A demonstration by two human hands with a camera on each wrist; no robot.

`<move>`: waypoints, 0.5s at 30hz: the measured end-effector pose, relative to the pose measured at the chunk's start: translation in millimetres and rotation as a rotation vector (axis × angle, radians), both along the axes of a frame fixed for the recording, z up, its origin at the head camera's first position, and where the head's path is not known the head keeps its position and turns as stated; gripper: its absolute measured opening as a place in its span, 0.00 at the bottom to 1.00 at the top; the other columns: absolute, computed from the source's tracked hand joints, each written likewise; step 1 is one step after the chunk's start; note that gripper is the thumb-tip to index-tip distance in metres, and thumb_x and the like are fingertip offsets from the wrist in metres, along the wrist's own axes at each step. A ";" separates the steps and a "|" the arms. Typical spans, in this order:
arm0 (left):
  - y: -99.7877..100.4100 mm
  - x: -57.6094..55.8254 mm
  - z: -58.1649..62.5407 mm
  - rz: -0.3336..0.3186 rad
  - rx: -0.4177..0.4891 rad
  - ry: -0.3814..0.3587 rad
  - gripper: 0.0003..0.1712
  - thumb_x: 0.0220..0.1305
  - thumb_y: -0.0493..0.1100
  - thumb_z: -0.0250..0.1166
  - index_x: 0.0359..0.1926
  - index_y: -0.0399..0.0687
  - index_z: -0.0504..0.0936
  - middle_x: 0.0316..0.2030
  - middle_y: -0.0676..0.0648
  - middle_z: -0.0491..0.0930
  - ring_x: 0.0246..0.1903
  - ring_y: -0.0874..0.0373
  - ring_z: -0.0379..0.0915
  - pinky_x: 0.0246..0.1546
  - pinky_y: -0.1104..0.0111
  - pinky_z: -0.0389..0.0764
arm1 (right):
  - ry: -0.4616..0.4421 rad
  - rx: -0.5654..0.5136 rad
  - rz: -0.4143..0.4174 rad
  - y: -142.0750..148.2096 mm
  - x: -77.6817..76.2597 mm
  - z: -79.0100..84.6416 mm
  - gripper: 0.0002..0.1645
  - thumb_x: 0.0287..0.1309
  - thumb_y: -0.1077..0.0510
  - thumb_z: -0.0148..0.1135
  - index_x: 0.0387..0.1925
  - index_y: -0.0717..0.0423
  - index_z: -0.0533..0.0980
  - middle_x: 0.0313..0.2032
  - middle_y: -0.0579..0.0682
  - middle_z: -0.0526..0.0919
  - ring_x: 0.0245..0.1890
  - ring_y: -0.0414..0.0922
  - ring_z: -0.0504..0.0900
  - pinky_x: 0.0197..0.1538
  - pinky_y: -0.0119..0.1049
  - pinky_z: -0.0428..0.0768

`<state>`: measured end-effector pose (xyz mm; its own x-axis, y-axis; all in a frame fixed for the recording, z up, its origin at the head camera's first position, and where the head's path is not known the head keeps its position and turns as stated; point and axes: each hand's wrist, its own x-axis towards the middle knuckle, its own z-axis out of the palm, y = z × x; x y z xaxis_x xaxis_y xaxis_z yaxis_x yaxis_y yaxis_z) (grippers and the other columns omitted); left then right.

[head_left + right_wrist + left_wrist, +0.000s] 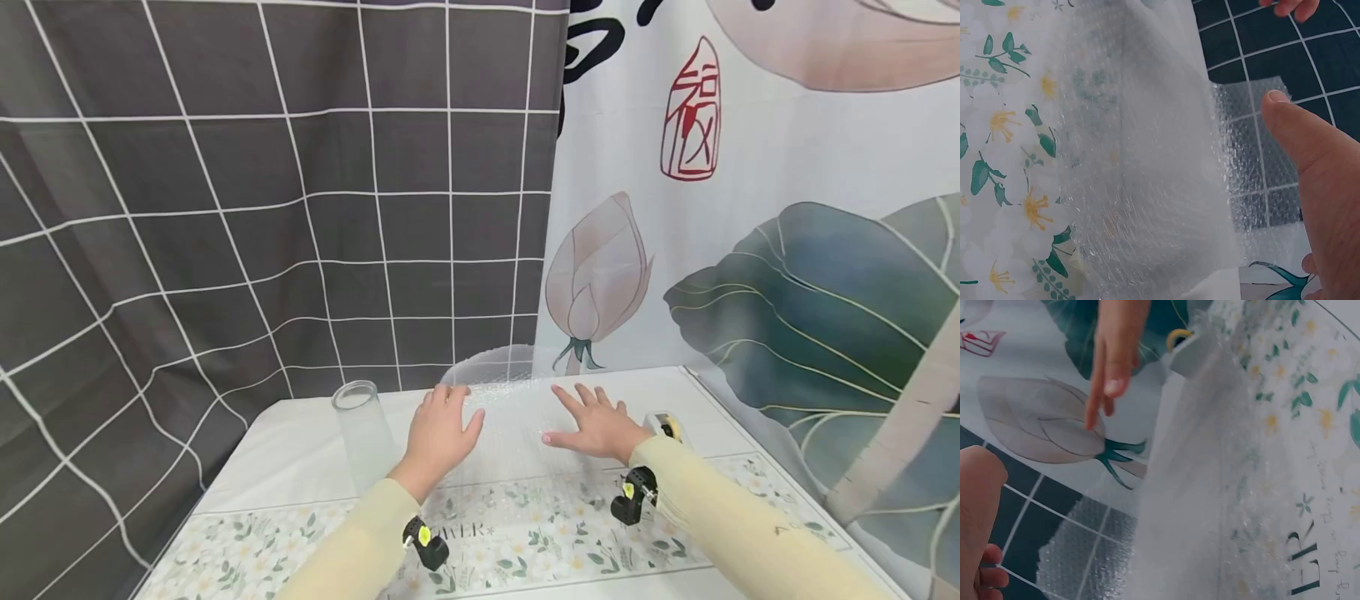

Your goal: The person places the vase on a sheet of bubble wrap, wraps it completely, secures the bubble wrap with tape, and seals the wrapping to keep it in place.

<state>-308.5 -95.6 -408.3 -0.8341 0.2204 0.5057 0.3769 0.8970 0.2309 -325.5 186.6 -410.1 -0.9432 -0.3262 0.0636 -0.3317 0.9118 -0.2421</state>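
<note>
A clear sheet of bubble wrap (512, 450) lies over the middle of the table, and its far end hangs past the back edge. My left hand (438, 433) is above the left side of the sheet, fingers stretched forward and thumb spread. Over the right side is my right hand (597, 425), its fingers apart and straight. Neither hand holds anything. The right wrist view shows the right thumb (1300, 128) overlapping the hanging end of the wrap. To the left of my left hand stands a tall clear glass (363, 437).
A small white thing with a yellow ring-shaped part (665, 426) sits beside my right wrist, partly hidden by it. A floral cloth strip (255, 542) crosses the white table (277, 454). Behind hang a dark grid curtain (300, 233) and a lotus-print curtain (765, 250).
</note>
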 end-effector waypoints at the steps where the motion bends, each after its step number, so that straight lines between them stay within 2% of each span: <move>1: -1.2 1.2 2.6 -0.012 0.011 0.029 0.25 0.71 0.54 0.59 0.59 0.42 0.77 0.50 0.40 0.76 0.50 0.45 0.75 0.52 0.53 0.79 | 0.001 -0.003 0.000 0.8 0.2 -0.7 0.59 0.58 0.20 0.53 0.79 0.48 0.53 0.74 0.71 0.54 0.71 0.79 0.50 0.62 0.84 0.52; 10: -16.1 7.3 18.8 -0.097 0.027 0.257 0.17 0.67 0.47 0.63 0.52 0.43 0.80 0.44 0.43 0.77 0.43 0.47 0.75 0.41 0.56 0.81 | 0.002 0.012 0.001 3.7 1.1 -4.4 0.58 0.58 0.21 0.54 0.79 0.48 0.55 0.72 0.72 0.58 0.69 0.80 0.53 0.60 0.84 0.55; 15: -27.5 7.9 28.8 -0.108 0.079 0.356 0.16 0.63 0.43 0.66 0.50 0.42 0.80 0.43 0.43 0.78 0.41 0.46 0.75 0.42 0.55 0.81 | 0.006 0.018 -0.004 4.1 1.6 -2.8 0.58 0.58 0.21 0.54 0.78 0.49 0.56 0.72 0.72 0.59 0.69 0.80 0.54 0.60 0.84 0.55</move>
